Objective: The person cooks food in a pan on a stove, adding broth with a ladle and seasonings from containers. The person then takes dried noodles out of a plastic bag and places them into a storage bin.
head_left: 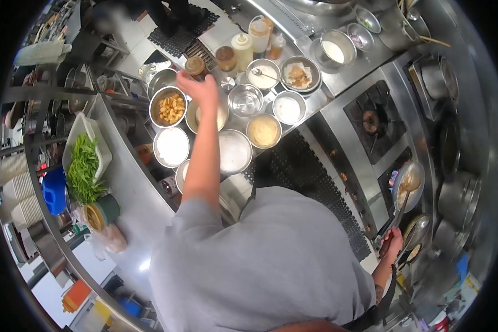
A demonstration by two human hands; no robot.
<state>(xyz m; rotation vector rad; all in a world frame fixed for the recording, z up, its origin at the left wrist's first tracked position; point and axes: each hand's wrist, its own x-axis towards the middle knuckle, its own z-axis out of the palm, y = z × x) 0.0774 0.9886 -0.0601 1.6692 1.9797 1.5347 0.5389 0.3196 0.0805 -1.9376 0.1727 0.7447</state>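
Note:
My left hand (199,91) reaches over the pots at the top of the view. Its fingers are spread at a brown-topped jar (195,66), and I cannot make out whether they touch it. Just below lie a pot of golden-brown chunks (171,108) and a pan of pale contents (210,115), partly behind my wrist. At the far right, my right hand (392,243) is closed around the handle of a frying pan (418,193). A ladle (408,185) rests with its bowl inside this pan, its shaft running down toward my hand; whether my fingers hold it too is hidden.
Pots of white powder (171,147) and yellow crumbs (264,131) crowd the counter. Squeeze bottles (242,50) stand behind them. A gas burner (373,119) is on the right. On the left steel counter (144,221) sits a white tub (100,144) of leafy greens.

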